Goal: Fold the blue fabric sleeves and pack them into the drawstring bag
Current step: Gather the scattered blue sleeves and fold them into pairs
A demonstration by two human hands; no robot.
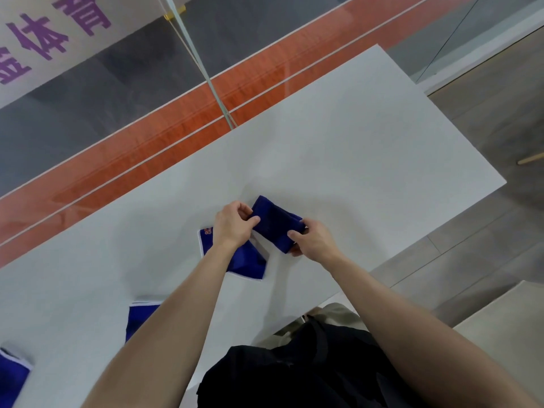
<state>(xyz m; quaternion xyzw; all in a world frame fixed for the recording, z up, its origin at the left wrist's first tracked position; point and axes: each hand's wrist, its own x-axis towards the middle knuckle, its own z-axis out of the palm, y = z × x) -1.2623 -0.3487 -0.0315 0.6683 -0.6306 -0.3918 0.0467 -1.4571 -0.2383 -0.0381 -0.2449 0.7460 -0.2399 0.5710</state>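
You are standing in what looks like a public or commercial interior, perhaps a shop front or sports venue. A plain white rectangular table [338, 148] butts against a glass wall panel [203, 69] at 12 o'clock. Beyond it run an orange-red floor band with white lines [164, 142] and large purple lettering on a white sign [44, 39] at 10 o'clock.

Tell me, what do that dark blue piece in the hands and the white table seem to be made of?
The dark blue piece looks like soft, matte cloth, perhaps knit: it bends and creases where the left hand and right hand pinch it. The table looks like a hard, smooth, matte white board, maybe laminate; its flat, even surface leaves the exact material open.
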